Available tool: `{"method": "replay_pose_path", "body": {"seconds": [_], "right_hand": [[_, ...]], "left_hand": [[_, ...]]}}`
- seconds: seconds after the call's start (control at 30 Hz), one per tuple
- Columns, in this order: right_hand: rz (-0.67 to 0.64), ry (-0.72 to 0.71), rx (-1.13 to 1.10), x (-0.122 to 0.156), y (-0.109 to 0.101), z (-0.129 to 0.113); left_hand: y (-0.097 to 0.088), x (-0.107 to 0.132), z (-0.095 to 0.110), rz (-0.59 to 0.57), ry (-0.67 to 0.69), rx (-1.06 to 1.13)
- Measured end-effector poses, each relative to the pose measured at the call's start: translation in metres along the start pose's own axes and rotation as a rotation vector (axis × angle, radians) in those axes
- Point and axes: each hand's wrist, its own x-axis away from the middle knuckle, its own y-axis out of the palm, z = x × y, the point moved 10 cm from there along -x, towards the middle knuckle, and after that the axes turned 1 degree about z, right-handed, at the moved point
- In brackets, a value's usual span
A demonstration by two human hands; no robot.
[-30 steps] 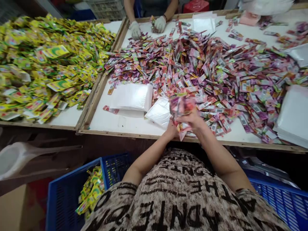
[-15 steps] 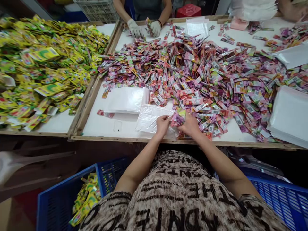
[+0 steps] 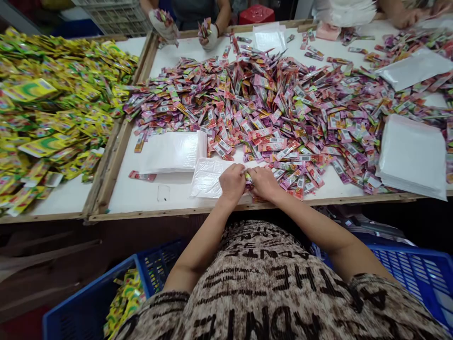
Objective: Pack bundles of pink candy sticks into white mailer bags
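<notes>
My left hand (image 3: 232, 182) is closed at the right end of a flat clear plastic bag (image 3: 208, 178), gripping its edge; the fingertips are partly hidden. Right beside it, my right hand (image 3: 264, 183) closes around a small bundle of candy sachets (image 3: 248, 179), of which only a green and purple bit shows between the two fists. Past my hands spreads a large heap of pink and purple sachets (image 3: 265, 101). Left of the bag lies a stack of white plastic bags (image 3: 170, 152), with a single red sachet (image 3: 142, 176) nearby.
A wooden rail (image 3: 116, 141) divides off a heap of yellow packets (image 3: 63, 108). Another bag stack (image 3: 412, 156) lies at right. Across the table, a co-worker's gloved hands (image 3: 164, 27) hold sachets. Blue crates (image 3: 88, 297) stand below the table edge.
My hands have come together, and the sachet bundle is now mostly covered by them. The co-worker's gloved hands have lifted and spread apart, each with sachets. The view has shifted slightly.
</notes>
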Motion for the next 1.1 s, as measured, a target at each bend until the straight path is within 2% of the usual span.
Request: {"method": "replay_pose_path", "body": {"seconds": [0.1,0.17,0.23,0.33,0.43,0.53,0.6,0.63,0.7,0.77,0.83,0.9,0.97,1.03,1.1], "right_hand": [[-0.056,0.016,-0.029,-0.008,0.003,0.006],[-0.077,0.001,-0.035,-0.009,0.006,0.005],[-0.06,0.011,-0.03,-0.008,0.005,0.004],[0.007,0.074,-0.014,-0.006,-0.001,0.0],[0.029,0.126,0.018,-0.009,-0.005,-0.008],[-0.049,0.161,0.029,-0.014,-0.001,-0.013],[-0.08,0.174,-0.009,-0.016,0.001,-0.011],[-0.067,0.149,-0.041,-0.017,0.0,-0.011],[-0.021,0.104,-0.104,-0.017,-0.001,-0.01],[0.037,0.137,-0.123,-0.015,-0.003,-0.003],[0.089,0.207,-0.13,-0.012,-0.005,0.005],[0.098,0.251,-0.164,-0.01,-0.003,0.009],[0.052,0.278,-0.213,-0.01,0.005,0.013],[0.033,0.316,-0.265,-0.012,0.01,0.019],[0.067,0.358,-0.314,-0.014,0.01,0.026]], "left_hand": [[-0.002,0.02,-0.004,-0.082,-0.01,-0.155],[0.0,0.027,-0.012,-0.153,-0.067,-0.136],[0.0,0.023,-0.015,-0.182,-0.09,-0.07],[-0.005,0.0,-0.005,-0.105,-0.039,-0.05],[-0.008,-0.018,0.016,-0.022,0.063,-0.062],[-0.004,-0.014,0.04,-0.036,0.231,-0.039],[-0.006,-0.004,0.047,-0.025,0.338,-0.018],[-0.009,0.0,0.046,0.012,0.372,-0.008],[-0.012,0.006,0.031,0.09,0.353,-0.072],[-0.011,0.01,0.015,0.155,0.302,-0.149],[-0.014,0.016,0.008,0.242,0.289,-0.088],[-0.015,0.021,0.013,0.28,0.347,0.032],[-0.011,0.023,0.023,0.259,0.438,0.123],[-0.009,0.022,0.031,0.259,0.486,0.103],[-0.011,0.017,0.028,0.318,0.444,-0.008]]}}
